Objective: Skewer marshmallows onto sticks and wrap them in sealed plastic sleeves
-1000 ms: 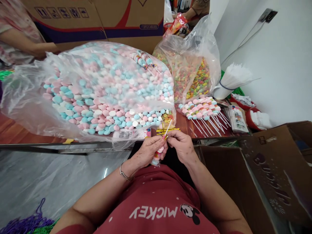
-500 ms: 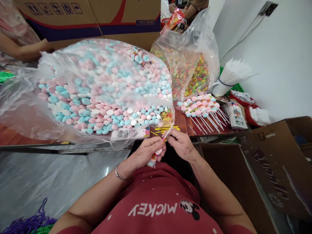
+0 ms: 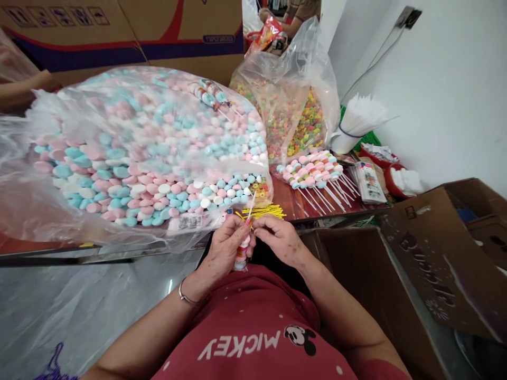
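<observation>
Wrapped in a clear bag, a marshmallow skewer (image 3: 241, 259) points down in front of the red shirt, its white stick (image 3: 252, 205) rising toward the table. My left hand (image 3: 227, 243) is closed around the bag near its gathered neck. Thumb and fingers of my right hand (image 3: 283, 240) pinch a thin yellow twist tie (image 3: 252, 225) at that neck, beside the left fingertips. Most of the tie is hidden by fingers. Just beyond the hands, a bunch of yellow twist ties (image 3: 269, 211) lies on the table edge.
A big clear bag of pink, blue and white marshmallows (image 3: 150, 184) covers the table's left. Behind right stand a bag of colourful rings (image 3: 301, 121) and a cup of sticks (image 3: 346, 138). Unwrapped skewers (image 3: 312, 171) lie right; an open carton (image 3: 439, 264) stands lower right.
The view has shifted slightly right. My right fingers have come in closer to the skewer's neck, and the stick stands more upright. My left hand keeps its hold.
</observation>
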Motion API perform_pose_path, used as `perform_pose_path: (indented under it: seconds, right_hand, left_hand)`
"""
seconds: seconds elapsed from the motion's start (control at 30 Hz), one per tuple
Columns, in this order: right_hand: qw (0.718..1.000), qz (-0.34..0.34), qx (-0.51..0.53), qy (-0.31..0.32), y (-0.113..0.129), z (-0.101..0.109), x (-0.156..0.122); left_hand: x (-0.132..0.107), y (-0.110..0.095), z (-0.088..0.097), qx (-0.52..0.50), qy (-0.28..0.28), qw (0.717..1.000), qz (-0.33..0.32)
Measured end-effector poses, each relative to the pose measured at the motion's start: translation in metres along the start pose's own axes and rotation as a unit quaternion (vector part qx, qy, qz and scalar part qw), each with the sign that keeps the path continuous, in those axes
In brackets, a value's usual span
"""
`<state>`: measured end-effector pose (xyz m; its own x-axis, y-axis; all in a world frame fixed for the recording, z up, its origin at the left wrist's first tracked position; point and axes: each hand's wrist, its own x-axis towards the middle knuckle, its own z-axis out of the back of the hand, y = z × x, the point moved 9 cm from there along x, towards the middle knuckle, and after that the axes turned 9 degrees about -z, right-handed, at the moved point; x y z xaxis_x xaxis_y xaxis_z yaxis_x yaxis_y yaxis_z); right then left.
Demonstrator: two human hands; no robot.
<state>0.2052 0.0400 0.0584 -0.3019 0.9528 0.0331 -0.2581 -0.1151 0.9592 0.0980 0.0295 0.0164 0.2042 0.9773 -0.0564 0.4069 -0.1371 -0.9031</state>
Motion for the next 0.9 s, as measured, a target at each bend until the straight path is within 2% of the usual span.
perform_pose_path:
  seconds: [0.13, 0.2, 0.3, 0.43, 0.57, 0.77, 0.9]
  right_hand:
    - [0.987, 0.103, -0.121, -0.021, 0.023, -0.002, -0.008]
    - [0.979, 0.13, -0.149, -0.043, 0.027, 0.0, -0.009]
    - [0.983, 0.113, -0.126, -0.073, 0.018, 0.007, -0.004]
    - [0.989, 0.076, -0.025, -0.121, 0.001, 0.021, 0.003]
    - [0.992, 0.098, 0.01, -0.075, 0.004, 0.013, 0.005]
    - [0.995, 0.093, -0.014, -0.044, 0.01, 0.006, 0.004]
    - [0.997, 0.071, -0.012, -0.026, 0.005, 0.006, 0.006]
  left_hand:
    - [0.006, -0.003, 0.008, 0.031, -0.029, 0.999, 0.003]
    - [0.009, -0.006, 0.008, 0.025, -0.035, 0.999, -0.003]
    - [0.009, -0.009, -0.001, -0.024, -0.007, 1.0, -0.004]
    - [0.002, -0.006, -0.016, -0.087, 0.065, 0.994, 0.019]
    - [-0.001, 0.002, -0.02, -0.094, 0.089, 0.99, 0.049]
    - [0.0, 0.003, -0.009, -0.07, 0.018, 0.997, 0.029]
    - [-0.001, 0.001, -0.006, -0.058, -0.003, 0.998, 0.01]
